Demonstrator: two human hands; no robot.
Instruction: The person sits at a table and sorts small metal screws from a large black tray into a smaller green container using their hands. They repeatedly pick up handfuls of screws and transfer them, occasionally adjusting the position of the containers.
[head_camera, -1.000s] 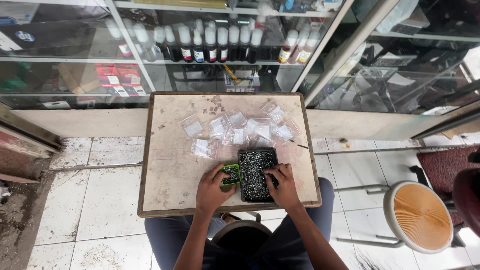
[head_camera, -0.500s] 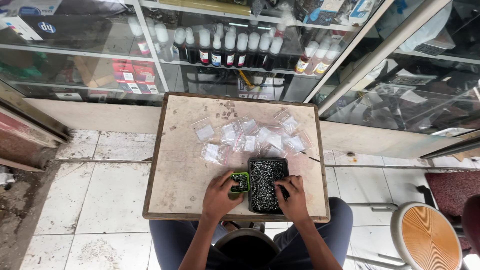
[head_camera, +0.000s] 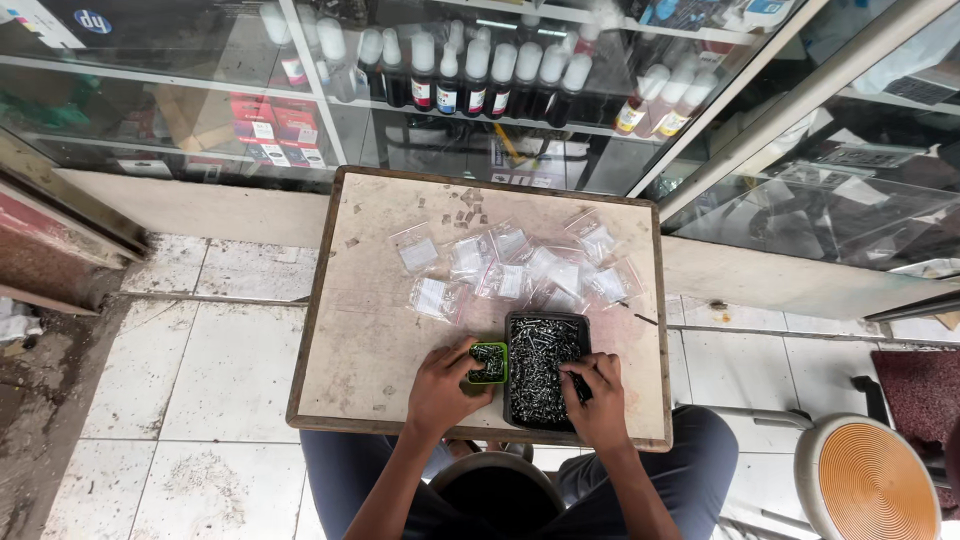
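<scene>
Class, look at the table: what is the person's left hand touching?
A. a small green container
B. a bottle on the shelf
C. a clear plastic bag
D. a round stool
A: the left hand rests against the small green container, beside the black tray of screws.

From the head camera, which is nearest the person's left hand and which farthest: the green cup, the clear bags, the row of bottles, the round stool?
1. Green cup, touching the left hand.
2. Clear bags, farther up the table.
3. Row of bottles, behind the glass at top.
4. Round stool, far right on the floor.
</scene>
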